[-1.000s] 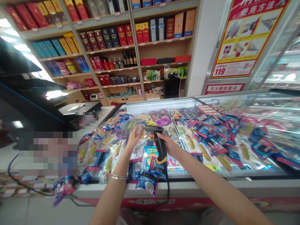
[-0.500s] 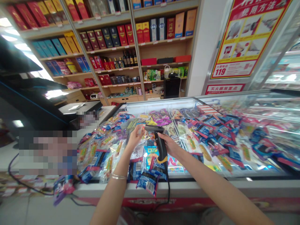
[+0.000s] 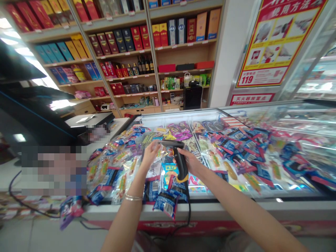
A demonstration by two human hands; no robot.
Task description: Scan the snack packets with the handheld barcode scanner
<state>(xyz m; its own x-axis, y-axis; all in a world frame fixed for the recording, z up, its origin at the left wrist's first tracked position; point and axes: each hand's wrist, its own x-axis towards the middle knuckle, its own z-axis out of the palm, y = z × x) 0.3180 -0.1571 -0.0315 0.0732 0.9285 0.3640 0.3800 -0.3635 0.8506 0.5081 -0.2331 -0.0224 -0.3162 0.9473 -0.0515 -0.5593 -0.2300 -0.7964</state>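
Note:
My right hand (image 3: 189,160) is wrapped round the grip of a black barcode scanner (image 3: 180,163) with a yellow-trimmed base. Its head points left, toward my left hand (image 3: 151,153), and its cord runs down over the freezer's front edge. The fingers of my left hand are bent together right at the scanner's front end; whatever they pinch is too small or blurred to name. Below the scanner lie a light-blue packet (image 3: 169,170) and several dark-blue and pink packets (image 3: 166,203) along the front edge. A silver bangle circles my left wrist.
A glass-topped chest freezer (image 3: 236,206) spans the front, strewn with ice-cream packets (image 3: 236,143). At left stand a counter (image 3: 10,175) with a dark monitor (image 3: 28,115) and a blurred-out patch. Shelves of boxes (image 3: 128,40) and a red fire notice (image 3: 278,45) are behind.
The scanner in my right hand has tilted very slightly and shifted a touch to the right. Both hands otherwise keep their places.

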